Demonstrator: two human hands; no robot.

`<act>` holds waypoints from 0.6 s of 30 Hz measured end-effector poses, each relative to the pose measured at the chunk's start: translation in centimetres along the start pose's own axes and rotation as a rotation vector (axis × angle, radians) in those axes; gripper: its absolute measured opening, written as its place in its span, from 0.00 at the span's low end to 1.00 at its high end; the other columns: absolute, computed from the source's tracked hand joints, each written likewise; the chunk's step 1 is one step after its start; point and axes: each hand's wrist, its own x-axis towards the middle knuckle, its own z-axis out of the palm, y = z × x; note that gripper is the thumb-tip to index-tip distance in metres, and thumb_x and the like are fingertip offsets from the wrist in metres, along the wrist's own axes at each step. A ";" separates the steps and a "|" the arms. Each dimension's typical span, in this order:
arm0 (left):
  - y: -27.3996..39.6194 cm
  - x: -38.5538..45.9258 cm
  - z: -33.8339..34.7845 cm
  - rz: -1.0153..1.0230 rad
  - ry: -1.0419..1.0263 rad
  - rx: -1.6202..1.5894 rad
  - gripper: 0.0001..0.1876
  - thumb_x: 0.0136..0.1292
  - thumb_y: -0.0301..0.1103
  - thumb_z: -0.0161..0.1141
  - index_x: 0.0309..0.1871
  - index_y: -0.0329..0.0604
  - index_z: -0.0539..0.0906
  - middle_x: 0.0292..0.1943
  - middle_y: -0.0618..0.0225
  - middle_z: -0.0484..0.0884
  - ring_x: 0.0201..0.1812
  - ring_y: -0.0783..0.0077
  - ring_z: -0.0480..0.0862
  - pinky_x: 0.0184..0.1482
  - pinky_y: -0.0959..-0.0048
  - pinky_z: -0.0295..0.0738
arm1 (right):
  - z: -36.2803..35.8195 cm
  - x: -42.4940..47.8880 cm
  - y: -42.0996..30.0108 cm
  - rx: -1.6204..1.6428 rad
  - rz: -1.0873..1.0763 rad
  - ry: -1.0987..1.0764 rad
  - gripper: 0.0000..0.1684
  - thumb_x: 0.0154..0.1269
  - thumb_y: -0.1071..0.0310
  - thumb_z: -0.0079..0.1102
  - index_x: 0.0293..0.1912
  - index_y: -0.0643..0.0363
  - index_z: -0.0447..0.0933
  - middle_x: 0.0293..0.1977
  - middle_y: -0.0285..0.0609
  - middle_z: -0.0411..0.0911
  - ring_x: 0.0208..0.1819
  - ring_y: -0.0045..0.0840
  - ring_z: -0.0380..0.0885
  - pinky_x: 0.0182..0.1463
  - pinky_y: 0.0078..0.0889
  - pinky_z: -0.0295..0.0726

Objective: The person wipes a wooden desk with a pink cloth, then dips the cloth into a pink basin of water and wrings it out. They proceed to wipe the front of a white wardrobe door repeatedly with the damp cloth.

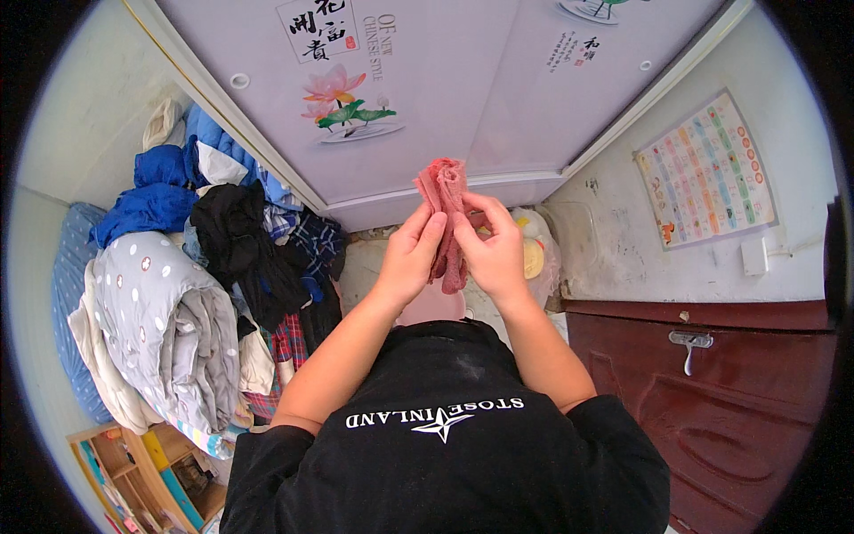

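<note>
A folded, damp-looking pink cloth [447, 220] hangs lengthwise between my two hands, in front of my chest. My left hand [412, 250] grips its left side, with the thumb laid along the folds. On the other side, my right hand [492, 240] pinches the cloth between thumb and curled fingers. The top end shows several rolled layers, while the lower end is darker. Partly hidden below the cloth and my forearms is a pink plastic basin [437, 308].
White wardrobe doors [427, 100] with a lotus print stand ahead. Clothes [233, 247] and a grey quilt [153, 300] are heaped at left, above a wooden shelf unit [133, 467]. A dark red door [720, 400] with a handle is at right. A plastic bag [544, 257] lies beyond my right hand.
</note>
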 end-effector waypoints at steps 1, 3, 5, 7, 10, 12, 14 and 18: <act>-0.1 0.0 -0.1 0.033 0.004 0.055 0.27 0.88 0.36 0.50 0.84 0.37 0.67 0.72 0.63 0.80 0.68 0.74 0.80 0.71 0.71 0.75 | 0.1 -0.1 0.1 0.013 0.006 0.021 0.19 0.73 0.72 0.70 0.60 0.65 0.84 0.51 0.43 0.84 0.44 0.23 0.87 0.45 0.27 0.88; -0.2 0.0 -0.3 0.108 0.013 0.183 0.27 0.88 0.34 0.51 0.84 0.37 0.66 0.71 0.62 0.81 0.66 0.74 0.81 0.70 0.71 0.75 | 0.2 -0.2 0.0 -0.002 -0.006 0.056 0.18 0.72 0.72 0.70 0.59 0.65 0.84 0.51 0.43 0.84 0.44 0.24 0.87 0.45 0.27 0.88; -0.1 -0.1 -0.7 0.131 0.005 0.379 0.28 0.87 0.33 0.51 0.85 0.38 0.66 0.70 0.61 0.82 0.63 0.74 0.83 0.67 0.72 0.77 | 0.1 -0.2 -0.5 -0.058 -0.043 0.085 0.19 0.72 0.72 0.70 0.60 0.65 0.84 0.50 0.43 0.84 0.43 0.24 0.87 0.44 0.28 0.88; 1.6 -0.5 -0.3 0.083 -0.031 0.554 0.28 0.86 0.32 0.52 0.85 0.39 0.66 0.67 0.60 0.84 0.58 0.74 0.85 0.63 0.72 0.79 | 0.2 -0.3 -0.2 -0.077 -0.091 0.054 0.20 0.71 0.71 0.72 0.60 0.65 0.84 0.51 0.43 0.84 0.44 0.25 0.87 0.46 0.28 0.88; 2.8 -0.6 -0.3 0.004 -0.079 0.572 0.30 0.84 0.32 0.53 0.86 0.41 0.66 0.64 0.57 0.85 0.52 0.73 0.87 0.56 0.71 0.82 | 0.2 -0.2 -0.4 -0.164 -0.153 0.002 0.22 0.70 0.70 0.74 0.62 0.64 0.84 0.51 0.44 0.83 0.46 0.26 0.86 0.49 0.28 0.87; 2.0 -0.5 -1.4 -0.104 -0.131 0.287 0.29 0.84 0.33 0.52 0.85 0.41 0.66 0.63 0.59 0.85 0.52 0.72 0.87 0.55 0.71 0.82 | 0.1 -0.1 -0.6 -0.182 -0.144 -0.034 0.24 0.70 0.70 0.75 0.63 0.64 0.84 0.52 0.44 0.83 0.48 0.26 0.85 0.50 0.28 0.87; 1.0 -0.4 -1.8 -0.099 -0.120 0.059 0.29 0.85 0.34 0.52 0.85 0.41 0.67 0.63 0.61 0.85 0.54 0.71 0.86 0.55 0.72 0.82 | -0.1 0.0 -0.6 -0.142 -0.091 -0.070 0.24 0.70 0.70 0.75 0.63 0.64 0.84 0.52 0.44 0.83 0.49 0.26 0.85 0.52 0.28 0.86; 1.0 -0.6 -0.3 0.007 -0.015 -0.113 0.27 0.88 0.40 0.50 0.82 0.39 0.69 0.64 0.63 0.84 0.60 0.72 0.84 0.59 0.72 0.81 | -0.3 0.1 -0.3 -0.033 -0.062 -0.097 0.22 0.71 0.71 0.74 0.62 0.64 0.85 0.52 0.44 0.83 0.49 0.25 0.85 0.50 0.28 0.87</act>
